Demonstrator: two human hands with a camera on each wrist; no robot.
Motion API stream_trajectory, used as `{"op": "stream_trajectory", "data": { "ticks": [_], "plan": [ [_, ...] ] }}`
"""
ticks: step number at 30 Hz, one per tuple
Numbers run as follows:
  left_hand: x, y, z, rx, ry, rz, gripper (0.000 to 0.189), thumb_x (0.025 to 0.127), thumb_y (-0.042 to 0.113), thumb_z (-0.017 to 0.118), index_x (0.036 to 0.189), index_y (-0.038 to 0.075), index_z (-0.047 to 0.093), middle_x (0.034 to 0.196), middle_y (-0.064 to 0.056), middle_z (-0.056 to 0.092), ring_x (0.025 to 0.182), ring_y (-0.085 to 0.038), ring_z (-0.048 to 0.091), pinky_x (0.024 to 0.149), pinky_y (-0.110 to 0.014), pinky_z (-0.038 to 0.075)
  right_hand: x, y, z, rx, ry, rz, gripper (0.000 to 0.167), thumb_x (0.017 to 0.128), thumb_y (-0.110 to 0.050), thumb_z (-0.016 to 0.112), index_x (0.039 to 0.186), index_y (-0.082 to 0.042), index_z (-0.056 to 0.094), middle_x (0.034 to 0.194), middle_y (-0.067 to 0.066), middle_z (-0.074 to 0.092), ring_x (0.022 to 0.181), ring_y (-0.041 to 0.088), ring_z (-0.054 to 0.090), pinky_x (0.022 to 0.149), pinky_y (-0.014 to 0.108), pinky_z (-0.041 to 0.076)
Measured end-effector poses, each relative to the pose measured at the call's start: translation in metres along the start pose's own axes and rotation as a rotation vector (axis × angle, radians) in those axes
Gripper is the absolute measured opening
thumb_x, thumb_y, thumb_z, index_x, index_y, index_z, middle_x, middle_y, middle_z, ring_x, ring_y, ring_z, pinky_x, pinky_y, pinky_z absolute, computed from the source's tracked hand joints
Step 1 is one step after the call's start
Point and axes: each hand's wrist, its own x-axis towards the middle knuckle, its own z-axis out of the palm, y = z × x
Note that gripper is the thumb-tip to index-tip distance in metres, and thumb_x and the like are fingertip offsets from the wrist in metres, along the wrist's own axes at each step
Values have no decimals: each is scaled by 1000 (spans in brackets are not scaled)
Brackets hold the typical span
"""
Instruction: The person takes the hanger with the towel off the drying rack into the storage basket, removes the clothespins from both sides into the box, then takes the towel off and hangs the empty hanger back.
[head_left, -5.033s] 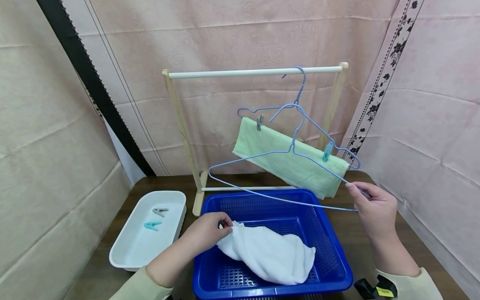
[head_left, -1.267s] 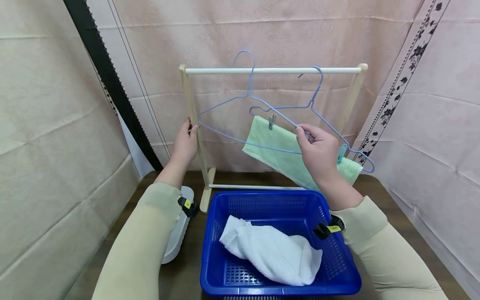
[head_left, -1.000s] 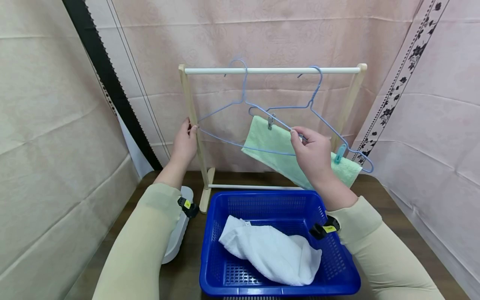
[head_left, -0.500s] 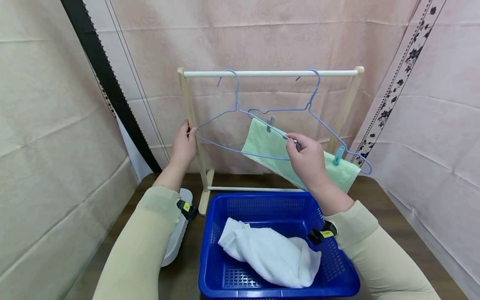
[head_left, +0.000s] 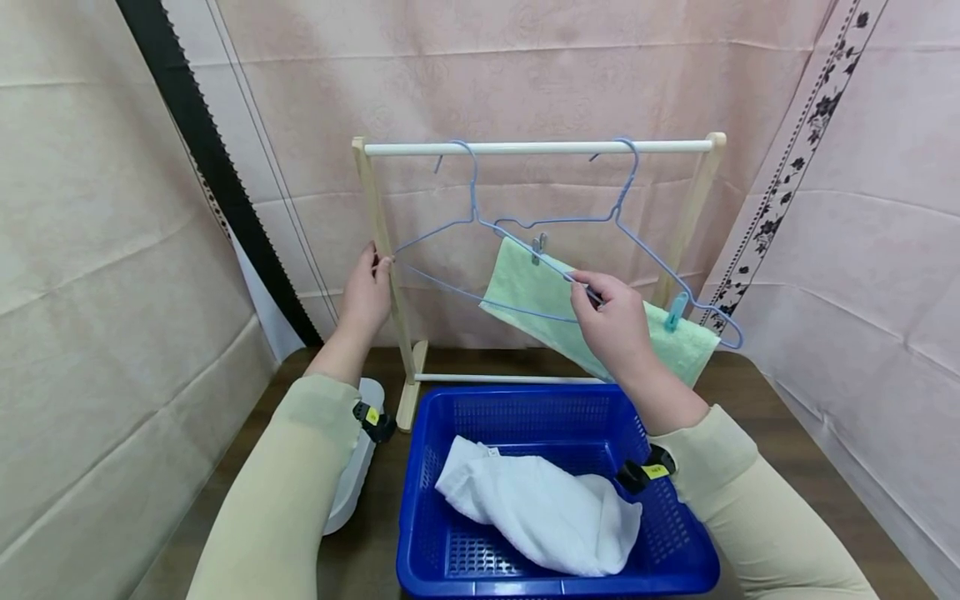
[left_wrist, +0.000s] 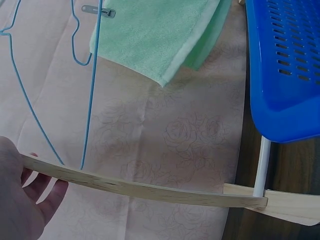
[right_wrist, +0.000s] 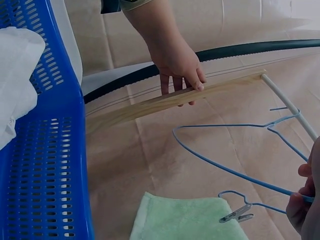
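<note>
My left hand [head_left: 366, 293] grips the left wooden post [head_left: 399, 329] of a small drying rack, fingers on one side and thumb on the other. My right hand [head_left: 613, 321] pinches the right arm of a bare blue wire hanger [head_left: 474, 187]. That hanger's hook sits over the rack's white top rail [head_left: 540, 148], left of the middle. Further right on the rail hangs a second blue hanger [head_left: 558, 222], tilted down to the right. A folded green towel [head_left: 513, 279] hangs from it, held by a grey clothespin [right_wrist: 236, 214] and a teal clothespin [head_left: 676, 312].
A blue plastic basket [head_left: 558, 586] stands in front of the rack, with a crumpled white cloth [head_left: 540, 512] inside. Left of it a white tray [head_left: 351, 492] is mostly hidden by the left sleeve. Curtain-like fabric surrounds the wooden table [head_left: 795, 442].
My left hand left the white cloth for the rack's post. My right hand carried the bare hanger up and left, then lowered its hook onto the rail. Little moved in the last half second.
</note>
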Motion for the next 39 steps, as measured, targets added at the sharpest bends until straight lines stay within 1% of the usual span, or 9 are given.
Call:
{"op": "stream_trajectory", "data": {
  "ticks": [3, 5, 7, 12, 18, 21, 26, 33, 39],
  "plan": [
    [-1, -2, 0, -3, 2, 1, 59, 107, 44, 30, 160, 24, 14, 155, -9, 37, 137, -29, 41, 106, -50, 40, -1, 1, -1, -13, -8, -9, 28, 100, -24, 56, 117, -9, 73, 104, 7, 68, 83, 20, 56, 63, 26, 44],
    [-2, -2, 0, -4, 6, 3, 58, 106, 44, 30, 160, 26, 15, 155, -9, 37, 136, -29, 42, 105, -51, 41, -1, 3, 0, -22, -14, -19, 27, 100, -23, 57, 115, -9, 73, 97, 6, 65, 81, 19, 54, 62, 27, 43],
    [-2, -3, 1, -2, 12, 7, 59, 106, 45, 30, 160, 26, 16, 155, -9, 38, 135, -30, 43, 105, -51, 42, -2, 5, 0, -28, -14, -37, 25, 99, -21, 58, 113, -8, 74, 90, 6, 62, 80, 18, 52, 63, 28, 42],
    [-2, -4, 1, -8, 21, 13, 59, 106, 46, 30, 159, 25, 17, 154, -11, 39, 134, -31, 45, 104, -51, 42, -3, 11, 1, -37, -19, -64, 23, 99, -19, 58, 109, -7, 75, 81, 3, 57, 79, 16, 50, 66, 27, 42],
    [-2, -4, 1, -30, 36, 12, 58, 106, 46, 31, 159, 25, 21, 151, -11, 42, 131, -31, 47, 102, -51, 44, -6, 14, -1, -40, -36, -62, 23, 100, -21, 58, 109, -9, 75, 82, 2, 58, 81, 15, 49, 67, 26, 43],
    [-3, -4, 2, -30, 49, 20, 56, 106, 45, 31, 158, 24, 25, 150, -11, 43, 130, -31, 48, 101, -51, 44, -7, 16, -2, -36, -38, -67, 23, 100, -21, 58, 109, -8, 75, 83, 2, 58, 81, 15, 50, 68, 27, 43],
    [-3, -5, 4, -22, 58, 33, 54, 106, 43, 31, 156, 22, 29, 148, -13, 45, 129, -32, 49, 101, -51, 45, -9, 21, -4, -41, -43, -54, 22, 100, -20, 58, 106, -8, 75, 86, 2, 59, 82, 16, 51, 69, 26, 44],
    [-4, -3, 5, -3, 62, 28, 55, 106, 44, 30, 156, 23, 28, 148, -13, 46, 128, -32, 49, 101, -52, 44, -13, 29, -8, -66, -44, -30, 22, 100, -20, 58, 106, -8, 75, 91, 4, 62, 84, 16, 53, 68, 27, 45],
    [-3, -3, 6, -7, 56, 28, 55, 107, 44, 30, 157, 24, 25, 149, -13, 45, 129, -33, 49, 101, -53, 44, -16, 33, -13, -83, -48, -22, 22, 100, -21, 57, 107, -10, 75, 92, 2, 63, 81, 16, 53, 66, 24, 46]
  ]
}}
